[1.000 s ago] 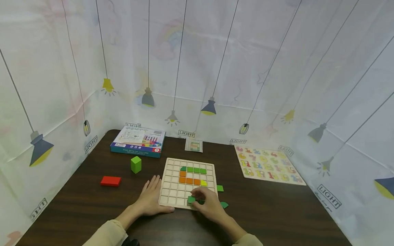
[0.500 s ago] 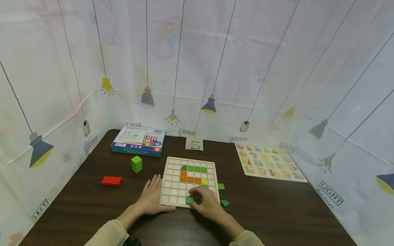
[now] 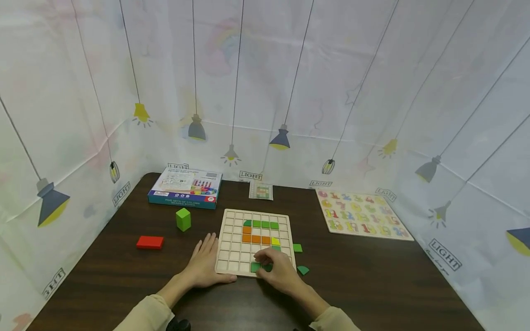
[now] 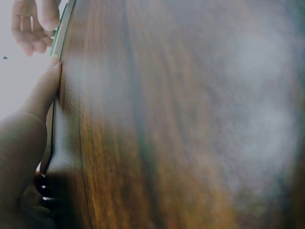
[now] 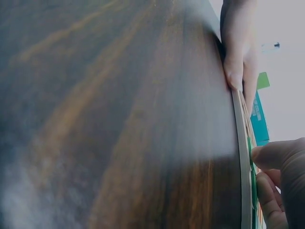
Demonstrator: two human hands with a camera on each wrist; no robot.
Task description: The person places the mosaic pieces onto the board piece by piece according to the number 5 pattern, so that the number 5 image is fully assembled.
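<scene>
A wooden grid board (image 3: 233, 246) lies on the table, with green, orange and yellow tiles in several of its cells. My left hand (image 3: 203, 264) lies with straight fingers along the board's left edge, its thumb at the front left corner. Over the front right part of the board, my right hand (image 3: 279, 271) has curled fingers, thumb and fingertips at a dark green tile (image 3: 267, 267) that they partly cover. Beside it, another dark green tile (image 3: 255, 267) sits in the front row. In the right wrist view, the right thumb (image 5: 269, 155) touches the green edge.
Right of the board lie a light green square tile (image 3: 297, 248) and a dark green quarter-round tile (image 3: 303, 270). To the left are a red block (image 3: 150, 242) and a green block (image 3: 183, 219). A box (image 3: 182, 200), a pattern card (image 3: 261, 191) and a number board (image 3: 362, 215) stand farther back.
The right hand has shifted very slightly left over the front row. The dark green tile by its thumb now lies squarer in its cell. The left hand holds its place.
</scene>
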